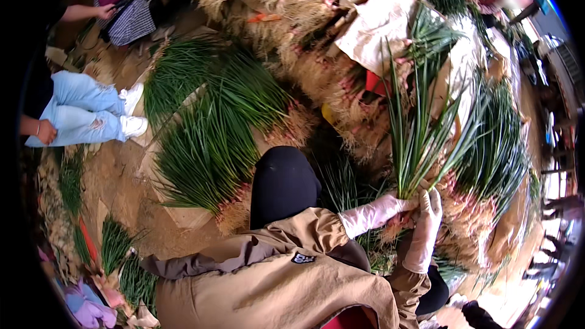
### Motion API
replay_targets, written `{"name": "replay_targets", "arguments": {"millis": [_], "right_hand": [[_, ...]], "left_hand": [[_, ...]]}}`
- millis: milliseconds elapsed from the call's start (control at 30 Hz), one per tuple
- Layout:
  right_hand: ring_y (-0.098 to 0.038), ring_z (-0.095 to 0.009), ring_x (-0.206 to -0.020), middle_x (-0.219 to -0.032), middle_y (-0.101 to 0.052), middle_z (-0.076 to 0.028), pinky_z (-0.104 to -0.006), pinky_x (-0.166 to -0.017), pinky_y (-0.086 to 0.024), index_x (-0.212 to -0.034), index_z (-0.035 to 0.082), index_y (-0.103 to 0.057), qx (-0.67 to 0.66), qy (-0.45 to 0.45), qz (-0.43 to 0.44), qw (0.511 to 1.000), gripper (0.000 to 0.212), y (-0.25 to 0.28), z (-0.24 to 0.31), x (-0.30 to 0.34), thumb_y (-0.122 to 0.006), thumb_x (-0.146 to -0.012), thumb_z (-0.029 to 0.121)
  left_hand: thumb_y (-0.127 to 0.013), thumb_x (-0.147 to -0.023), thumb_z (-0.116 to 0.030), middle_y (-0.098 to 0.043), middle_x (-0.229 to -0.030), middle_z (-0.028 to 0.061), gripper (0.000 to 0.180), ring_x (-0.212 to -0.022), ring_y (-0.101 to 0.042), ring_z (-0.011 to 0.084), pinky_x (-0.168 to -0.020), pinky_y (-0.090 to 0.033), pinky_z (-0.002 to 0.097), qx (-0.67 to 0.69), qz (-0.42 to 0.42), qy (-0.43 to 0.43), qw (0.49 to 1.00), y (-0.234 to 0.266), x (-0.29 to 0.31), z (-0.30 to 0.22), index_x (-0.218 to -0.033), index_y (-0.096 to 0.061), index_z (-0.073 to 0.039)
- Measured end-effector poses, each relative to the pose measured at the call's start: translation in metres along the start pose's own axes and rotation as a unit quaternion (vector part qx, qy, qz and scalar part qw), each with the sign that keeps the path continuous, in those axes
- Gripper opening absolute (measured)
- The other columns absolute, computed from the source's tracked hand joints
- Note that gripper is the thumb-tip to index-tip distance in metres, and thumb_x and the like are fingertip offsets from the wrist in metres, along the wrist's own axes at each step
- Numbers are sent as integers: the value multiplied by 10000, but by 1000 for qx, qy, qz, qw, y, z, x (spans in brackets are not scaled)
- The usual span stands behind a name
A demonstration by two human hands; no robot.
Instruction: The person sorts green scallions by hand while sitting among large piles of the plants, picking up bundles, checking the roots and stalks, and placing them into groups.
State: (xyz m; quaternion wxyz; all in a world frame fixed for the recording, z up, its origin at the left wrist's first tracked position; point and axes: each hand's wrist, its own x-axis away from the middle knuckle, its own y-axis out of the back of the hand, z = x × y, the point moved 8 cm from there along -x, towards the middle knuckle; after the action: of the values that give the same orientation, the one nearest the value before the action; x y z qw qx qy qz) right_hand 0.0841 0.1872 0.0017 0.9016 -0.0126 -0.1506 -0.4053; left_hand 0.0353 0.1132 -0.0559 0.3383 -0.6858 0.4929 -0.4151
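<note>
In front of me at the right, a small bunch of spring onions [417, 140] stands with its long green leaves fanned upward. My left hand [395, 206], in a whitish glove, comes in from the left and is closed around the lower stalks. Beside it my right hand [428, 210], gloved alike, has its fingers closed at the base of the same stalks. The bunch's lower ends are mostly hidden by my hands. Just right of my hands lies a heap of spring onions [493, 146] with pinkish bulbs and pale, stringy roots [466, 216].
Large spring onion bundles [213, 128] lie on the brown floor to the left. Piled roots [292, 24] and a pale cloth [379, 27] are beyond. A person in light jeans [85, 109] is at the left; others are at the far edges. My dark knee [283, 186] is in front.
</note>
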Motion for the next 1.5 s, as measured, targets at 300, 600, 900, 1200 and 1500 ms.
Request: {"name": "replay_targets", "arguments": {"millis": [300,600,900,1200,1500], "right_hand": [[-458,-43,-599,-1136,-644,-110,-166,-543,-423,-1339,22,-468,35,298,101,949,356,-90,87,44,-440,-987,67],[-541,-416,-1056,-1133,-574,-241,-430,-922,-450,-1269,26,-484,273,506,111,811,457,-267,100,-11,-595,-837,127],[-610,-263,-944,-1045,-615,-132,-361,-840,-521,-1143,56,-573,480,324,-292,762,283,77,106,-22,-612,-867,102],[-500,-74,-505,-637,-607,-15,-252,-483,-424,-967,48,-667,329,98,-218,914,248,157,77,-77,-629,-900,284],[-544,-61,-593,-739,-630,-10,-224,-518,-467,-910,16,-646,-17,-10,-31,999,142,22,-1,-14,-668,-886,154]], "left_hand": [[-460,-993,-226,-617,-668,45,259,-556,-575,140,-465,-458,285,-98,-57,-8,993,48,-8,18,-1093,-618,-46],[-539,-948,-171,-572,-792,53,259,-705,-506,132,-643,-466,293,-86,-102,18,991,76,-12,9,-1146,-615,-21],[-559,-930,-136,-468,-479,-37,265,-380,-409,73,-518,-466,271,-63,-67,16,996,15,5,-10,-1150,-633,-9],[-526,-950,-135,-649,-716,102,288,-632,-645,202,-646,-552,325,-13,-28,-16,999,4,2,-14,-1179,-593,24],[-539,-962,-215,-692,-962,132,346,-750,-693,188,-518,-514,225,-111,-63,-1,992,12,2,-6,-1211,-561,23]]}}
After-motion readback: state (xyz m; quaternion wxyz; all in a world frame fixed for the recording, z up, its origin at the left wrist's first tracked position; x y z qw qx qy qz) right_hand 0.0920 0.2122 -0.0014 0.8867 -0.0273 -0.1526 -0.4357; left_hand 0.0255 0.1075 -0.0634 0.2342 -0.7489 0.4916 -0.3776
